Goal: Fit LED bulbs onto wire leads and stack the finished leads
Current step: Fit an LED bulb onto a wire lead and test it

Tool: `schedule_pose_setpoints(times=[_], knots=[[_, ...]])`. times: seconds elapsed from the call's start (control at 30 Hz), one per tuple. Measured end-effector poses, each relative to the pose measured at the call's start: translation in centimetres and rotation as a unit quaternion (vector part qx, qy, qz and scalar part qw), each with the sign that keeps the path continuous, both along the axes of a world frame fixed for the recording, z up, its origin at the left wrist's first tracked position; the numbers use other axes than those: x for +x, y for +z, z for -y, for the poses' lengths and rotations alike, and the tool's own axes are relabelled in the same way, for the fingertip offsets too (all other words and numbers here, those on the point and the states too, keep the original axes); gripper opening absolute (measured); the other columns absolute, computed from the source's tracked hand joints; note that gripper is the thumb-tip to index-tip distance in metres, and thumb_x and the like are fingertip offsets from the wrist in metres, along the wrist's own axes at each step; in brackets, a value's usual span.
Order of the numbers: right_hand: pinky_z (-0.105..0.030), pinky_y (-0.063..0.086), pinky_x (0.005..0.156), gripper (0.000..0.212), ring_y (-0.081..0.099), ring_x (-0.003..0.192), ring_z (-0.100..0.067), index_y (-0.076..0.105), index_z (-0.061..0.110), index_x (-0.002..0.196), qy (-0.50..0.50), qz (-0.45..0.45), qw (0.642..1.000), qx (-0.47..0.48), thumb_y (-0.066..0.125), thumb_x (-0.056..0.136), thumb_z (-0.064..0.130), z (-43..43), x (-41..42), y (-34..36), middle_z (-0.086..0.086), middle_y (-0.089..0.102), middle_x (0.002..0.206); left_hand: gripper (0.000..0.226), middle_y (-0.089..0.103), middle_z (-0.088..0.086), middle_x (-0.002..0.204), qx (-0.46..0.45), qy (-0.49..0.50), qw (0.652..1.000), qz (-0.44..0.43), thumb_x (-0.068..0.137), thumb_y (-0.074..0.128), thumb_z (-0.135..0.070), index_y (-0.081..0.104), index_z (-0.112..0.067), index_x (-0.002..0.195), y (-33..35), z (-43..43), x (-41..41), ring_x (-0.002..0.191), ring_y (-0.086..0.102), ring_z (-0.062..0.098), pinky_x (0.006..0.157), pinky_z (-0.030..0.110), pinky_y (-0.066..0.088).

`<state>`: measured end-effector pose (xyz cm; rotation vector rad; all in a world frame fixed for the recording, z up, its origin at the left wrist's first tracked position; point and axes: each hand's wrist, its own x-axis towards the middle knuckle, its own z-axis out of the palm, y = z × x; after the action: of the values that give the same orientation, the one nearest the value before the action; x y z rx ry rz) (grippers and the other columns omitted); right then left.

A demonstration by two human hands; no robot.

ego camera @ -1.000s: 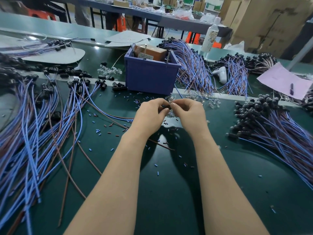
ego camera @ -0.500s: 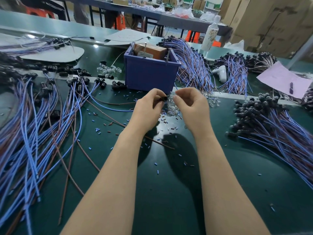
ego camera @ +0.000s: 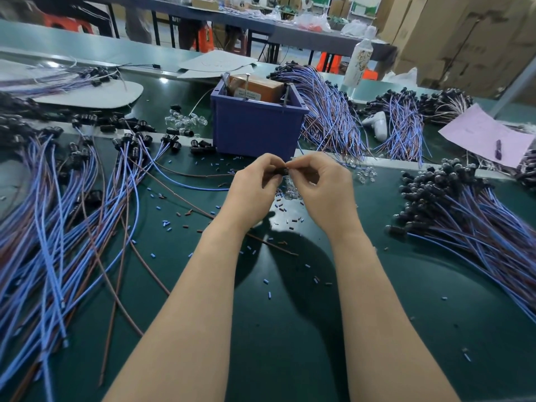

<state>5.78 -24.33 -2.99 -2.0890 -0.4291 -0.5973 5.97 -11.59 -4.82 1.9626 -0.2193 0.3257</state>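
Centrally, a black socket [ego camera: 282, 171] is pinched between the curled fingertips of the left hand [ego camera: 255, 192] and the right hand [ego camera: 322, 190]. It is held just above the counter [ego camera: 290, 329], close in front of a blue bin [ego camera: 258, 132]. A brown carton [ego camera: 256, 88] and a few metal rods are seen standing in the bin.

Left of the hands, loose blue and brown leads [ego camera: 58, 213] are fanned out, black sockets towards the far side. On the right, a stack of leads [ego camera: 464, 216] is laid with its sockets bunched together. Further bundles [ego camera: 327, 111] are noted behind the bin, along with a white bottle [ego camera: 359, 62], a white handle-shaped tool [ego camera: 377, 124] and a pink sheet [ego camera: 481, 137].

A small heap of clear LED bulbs [ego camera: 290, 194] lies below the hands and is partly screened by the fingers. Whether a bulb is seated in the socket cannot be told, since the socket mouth is covered by the right fingertips. The wire leaving the socket is hidden behind the left hand. The left-hand leads are cut off by the frame edge.

The counter is dark green and is littered with blue and brown insulation offcuts [ego camera: 165, 224]. A pale strip [ego camera: 391, 163] is seen crossing it behind the hands. Behind the counter, a second table [ego camera: 290, 27] and stacked cardboard cartons [ego camera: 464, 30] are recorded.
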Motion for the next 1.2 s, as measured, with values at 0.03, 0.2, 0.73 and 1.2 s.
schedule_pose_setpoints(times=[0.03,0.2,0.73,1.2], knots=[[-0.021,0.051,0.076,0.014,0.063,0.078,-0.016,0.071,0.007,0.090,-0.005,0.006,1.000,-0.014,0.061,0.085,-0.001,0.0,0.0,0.0,-0.002,0.066,0.086,0.019,0.062,-0.008,0.091,0.004,0.002,1.000,0.002,0.092,0.053,-0.005,0.060,-0.018,0.105,0.0,0.0,0.0,0.090,0.060,0.010,0.080,0.008,0.043],[-0.022,0.051,0.076,0.014,0.064,0.079,-0.016,0.073,0.008,0.091,-0.018,-0.008,0.999,-0.031,0.062,0.085,0.001,0.0,0.2,0.0,-0.004,0.068,0.086,0.017,0.065,-0.002,0.090,0.038,0.010,0.999,0.015,0.092,0.053,-0.006,0.062,-0.013,0.105,0.3,0.3,-0.3,0.088,0.062,0.017,0.080,0.018,0.045],[-0.023,0.054,0.076,0.014,0.062,0.072,-0.016,0.062,0.007,0.077,0.081,-0.267,0.858,0.431,0.058,0.089,0.001,-0.2,1.0,-1.0,-0.008,0.064,0.077,0.011,0.069,0.001,0.081,0.069,0.024,0.997,0.016,0.091,0.059,-0.019,0.065,-0.010,0.093,0.8,0.3,-0.4,0.084,0.063,0.021,0.080,0.030,0.047],[-0.025,0.055,0.071,0.013,0.062,0.068,-0.015,0.054,0.009,0.082,-0.031,-0.192,0.865,0.463,0.054,0.094,0.005,1.1,1.3,-0.2,-0.007,0.063,0.076,0.035,0.052,-0.009,0.051,0.015,-0.034,0.999,0.001,0.090,0.059,-0.043,0.062,-0.012,0.073,1.6,1.9,-0.8,0.047,0.044,0.001,0.051,0.019,0.037]])
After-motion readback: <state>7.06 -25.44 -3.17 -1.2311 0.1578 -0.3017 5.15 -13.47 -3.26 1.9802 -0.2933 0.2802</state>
